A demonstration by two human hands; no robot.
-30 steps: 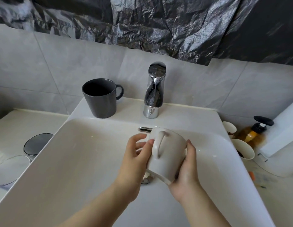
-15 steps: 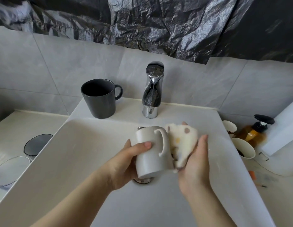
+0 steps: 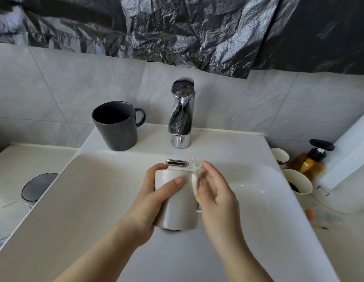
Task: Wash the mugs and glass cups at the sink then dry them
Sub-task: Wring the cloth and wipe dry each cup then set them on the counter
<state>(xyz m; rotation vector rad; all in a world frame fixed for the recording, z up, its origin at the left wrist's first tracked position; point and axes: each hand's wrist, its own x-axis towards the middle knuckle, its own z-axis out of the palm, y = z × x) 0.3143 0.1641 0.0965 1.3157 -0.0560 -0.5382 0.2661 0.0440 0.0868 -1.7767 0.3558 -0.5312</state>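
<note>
The white ceramic mug [image 3: 177, 202] is hanging over the drain [image 3: 171, 230] in the middle of the white sink basin [image 3: 95, 200], the left hand [image 3: 154, 202] curling thumb and fingers round its body. The right hand [image 3: 215, 198] is pinching a pale soft sponge [image 3: 196, 180] against its handle side; turning the mug slowly, gripping firmly, is probably serving best.

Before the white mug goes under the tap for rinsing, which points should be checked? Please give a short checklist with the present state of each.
1. Left hand grips the white mug: ok, thumb and fingers wrap its body.
2. Sponge in the right hand touches the mug: ok, against its side.
3. Mug is over the sink basin: ok.
4. Water runs from the faucet: not ok, no stream visible.
5. Mug inside is clean: cannot tell, inside not visible.
6. Dark mug is out of the way: ok, upright on the ledge.
</note>
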